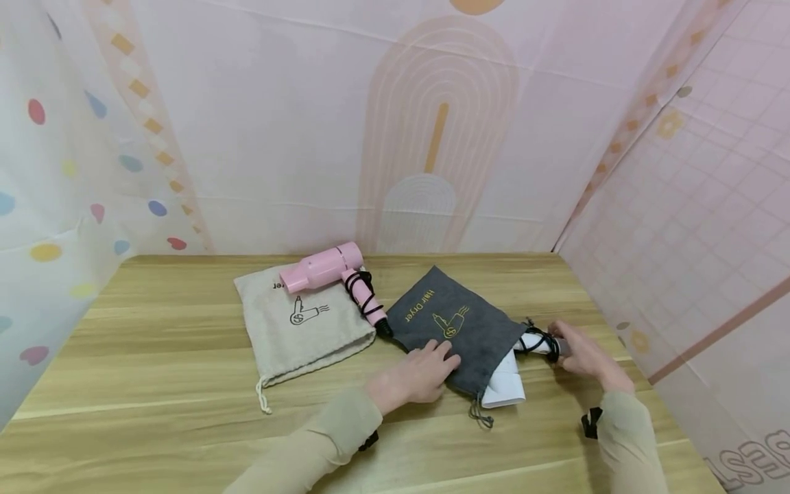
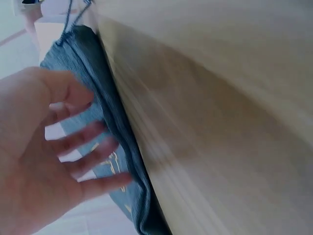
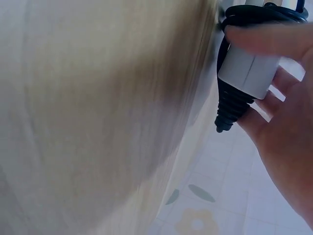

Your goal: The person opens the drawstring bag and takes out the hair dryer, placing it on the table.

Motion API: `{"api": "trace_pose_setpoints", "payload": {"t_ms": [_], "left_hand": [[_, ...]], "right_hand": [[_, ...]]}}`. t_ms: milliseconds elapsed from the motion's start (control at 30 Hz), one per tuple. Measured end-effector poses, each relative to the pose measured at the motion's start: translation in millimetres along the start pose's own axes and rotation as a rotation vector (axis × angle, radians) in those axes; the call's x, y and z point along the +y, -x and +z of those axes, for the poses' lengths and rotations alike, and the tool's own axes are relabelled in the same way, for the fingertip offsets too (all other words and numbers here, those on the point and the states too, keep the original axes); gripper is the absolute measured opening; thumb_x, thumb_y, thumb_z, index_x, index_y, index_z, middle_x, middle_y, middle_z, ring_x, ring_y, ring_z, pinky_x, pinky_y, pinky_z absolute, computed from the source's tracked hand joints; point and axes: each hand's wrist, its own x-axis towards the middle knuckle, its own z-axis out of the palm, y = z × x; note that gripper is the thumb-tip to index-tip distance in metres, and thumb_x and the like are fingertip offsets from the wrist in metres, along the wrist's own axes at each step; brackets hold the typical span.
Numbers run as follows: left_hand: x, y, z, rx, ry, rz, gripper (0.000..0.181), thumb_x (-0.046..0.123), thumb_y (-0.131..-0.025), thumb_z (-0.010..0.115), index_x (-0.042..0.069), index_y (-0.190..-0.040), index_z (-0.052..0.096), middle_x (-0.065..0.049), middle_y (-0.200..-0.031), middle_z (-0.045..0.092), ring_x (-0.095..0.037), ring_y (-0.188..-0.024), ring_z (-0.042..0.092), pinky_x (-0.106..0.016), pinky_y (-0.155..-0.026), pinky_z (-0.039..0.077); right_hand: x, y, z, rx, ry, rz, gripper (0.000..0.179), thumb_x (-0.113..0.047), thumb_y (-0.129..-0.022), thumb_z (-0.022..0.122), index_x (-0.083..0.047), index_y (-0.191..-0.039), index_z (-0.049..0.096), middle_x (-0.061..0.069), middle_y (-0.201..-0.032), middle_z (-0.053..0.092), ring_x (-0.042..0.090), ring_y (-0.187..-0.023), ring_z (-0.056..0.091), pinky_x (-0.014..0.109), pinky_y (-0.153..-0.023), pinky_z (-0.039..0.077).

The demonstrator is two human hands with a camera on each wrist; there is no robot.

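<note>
one white dryer [image 1: 507, 384] half inside grey pouch [image 1: 453, 326] (left hand [image 1: 415, 374] spread flat, right hand [image 1: 583, 357] gripping handle).

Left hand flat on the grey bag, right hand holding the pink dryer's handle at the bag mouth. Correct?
Not quite. The dryer in the right hand is white, not pink; the head view shows it. The pink dryer lies untouched on the beige bag. The left hand does rest flat on the grey bag.
</note>
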Motion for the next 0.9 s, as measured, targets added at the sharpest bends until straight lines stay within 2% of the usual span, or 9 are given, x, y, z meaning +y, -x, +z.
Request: {"api": "trace_pose_setpoints", "payload": {"t_ms": [100, 200, 333, 467, 900], "left_hand": [[3.6, -2.1, -1.1, -0.003, 0.051, -0.088, 0.037, 0.029, -0.097, 0.051, 0.020, -0.133, 0.046, -0.008, -0.134, 0.044, -0.026, -0.122, 0.046, -0.046, -0.090, 0.050], [4.9, -4.5, -0.3, -0.014, 0.075, -0.174, 0.043, 0.035, -0.099, 0.047, 0.021, -0.138, 0.043, -0.010, -0.143, 0.039, -0.031, -0.134, 0.039, -0.056, -0.099, 0.043], [5.5, -7.7, 2.0, -0.059, 0.069, -0.244, 0.050, 0.042, -0.098, 0.047, 0.024, -0.143, 0.040, -0.010, -0.150, 0.035, -0.033, -0.140, 0.033, -0.061, -0.103, 0.038], [6.4, -10.8, 5.2, -0.090, 0.061, -0.268, 0.051, 0.044, -0.097, 0.047, 0.026, -0.144, 0.040, -0.009, -0.152, 0.034, -0.032, -0.140, 0.033, -0.061, -0.103, 0.037], [1.8, -16.8, 5.9, -0.099, 0.073, -0.300, 0.052, 0.047, -0.095, 0.049, 0.026, -0.143, 0.042, -0.010, -0.152, 0.033, -0.033, -0.141, 0.031, -0.061, -0.100, 0.040]], "right_hand": [[-2.4, 0.7, -0.5, -0.009, -0.008, 0.012, 0.050, 0.013, -0.065, 0.062, 0.006, -0.113, 0.050, 0.031, -0.115, 0.058, 0.050, -0.109, 0.054, 0.060, -0.092, 0.045], [-3.4, 1.7, -0.9, -0.009, -0.005, 0.015, 0.051, 0.017, -0.065, 0.060, 0.007, -0.113, 0.049, 0.030, -0.114, 0.059, 0.049, -0.109, 0.055, 0.059, -0.092, 0.046], [-3.5, 3.9, -1.6, 0.002, 0.021, -0.009, 0.054, 0.022, -0.062, 0.056, 0.009, -0.114, 0.049, 0.030, -0.113, 0.059, 0.049, -0.107, 0.056, 0.057, -0.090, 0.048], [-4.2, 6.4, -2.4, 0.004, 0.034, -0.014, 0.056, 0.022, -0.061, 0.056, 0.009, -0.116, 0.050, 0.030, -0.114, 0.059, 0.049, -0.106, 0.056, 0.058, -0.089, 0.048], [-3.3, 13.2, -10.3, 0.012, 0.061, -0.051, 0.063, 0.023, -0.061, 0.057, 0.011, -0.122, 0.049, 0.032, -0.116, 0.059, 0.050, -0.107, 0.056, 0.060, -0.090, 0.046]]}}
